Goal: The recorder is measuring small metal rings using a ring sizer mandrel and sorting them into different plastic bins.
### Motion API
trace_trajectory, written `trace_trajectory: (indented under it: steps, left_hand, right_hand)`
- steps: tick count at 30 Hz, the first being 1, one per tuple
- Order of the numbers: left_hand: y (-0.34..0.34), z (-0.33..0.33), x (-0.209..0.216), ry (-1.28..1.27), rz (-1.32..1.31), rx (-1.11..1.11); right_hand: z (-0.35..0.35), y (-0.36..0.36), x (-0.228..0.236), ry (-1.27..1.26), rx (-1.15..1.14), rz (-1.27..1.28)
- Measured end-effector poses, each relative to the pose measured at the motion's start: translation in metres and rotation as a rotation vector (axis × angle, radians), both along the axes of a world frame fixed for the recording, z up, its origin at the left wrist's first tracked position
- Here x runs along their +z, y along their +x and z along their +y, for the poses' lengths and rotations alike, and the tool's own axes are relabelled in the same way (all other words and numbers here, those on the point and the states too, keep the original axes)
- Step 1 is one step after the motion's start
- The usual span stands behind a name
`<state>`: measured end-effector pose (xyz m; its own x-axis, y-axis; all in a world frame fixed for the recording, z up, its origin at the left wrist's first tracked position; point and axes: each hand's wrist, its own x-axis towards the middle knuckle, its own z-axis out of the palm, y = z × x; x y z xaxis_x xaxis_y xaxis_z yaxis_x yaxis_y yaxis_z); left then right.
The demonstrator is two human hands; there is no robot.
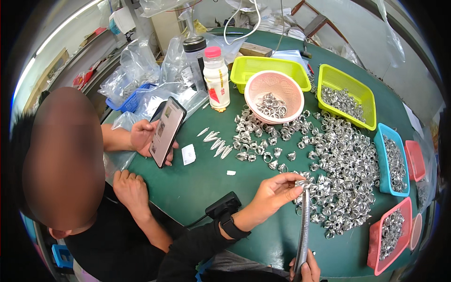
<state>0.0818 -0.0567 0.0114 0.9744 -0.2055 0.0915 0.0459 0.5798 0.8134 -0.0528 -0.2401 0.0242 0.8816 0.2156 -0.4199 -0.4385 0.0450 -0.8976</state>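
Observation:
My left hand [268, 193], in a black sleeve with a dark wristband, pinches a silver ring [302, 183] between thumb and fingertips. The ring is at the upper end of a tapered grey metal ring mandrel [304, 228]; whether it sits around the tip or beside it I cannot tell. At the lower edge my right hand [307, 270] is closed around the mandrel's lower part. A large heap of silver rings [345, 183] spreads over the green table [188, 197], just right of the mandrel.
A co-worker at left holds a phone [167, 131]. Rings fill a pink round basket [257, 89], a yellow-green basket [371, 105], a blue basket [383, 174] and a pink basket [375, 239]. A white bottle [217, 82] stands behind slim silver pieces [218, 144]. A black device [224, 205] lies near my left wrist.

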Motion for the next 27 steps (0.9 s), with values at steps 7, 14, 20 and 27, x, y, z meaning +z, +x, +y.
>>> trace_trajectory:
  steps: [7,14,20,27]
  left_hand:
    - [0.005,-0.013,0.002,-0.034,0.013,-0.068]
    - [-0.007,-0.005,0.007,0.017,0.081,-0.1]
    - [-0.008,-0.013,0.002,0.071,0.058,-0.167]
    - [-0.008,-0.009,-0.002,0.042,0.052,-0.194]
  right_hand:
    - [-0.017,-0.003,-0.013,-0.228,-0.137,-0.195]
    - [-0.016,0.021,0.003,-0.632,0.014,-0.624]
    - [-0.015,0.011,0.007,-0.518,0.032,-0.299]
    - [-0.019,0.013,-0.004,-0.515,0.049,-0.564]
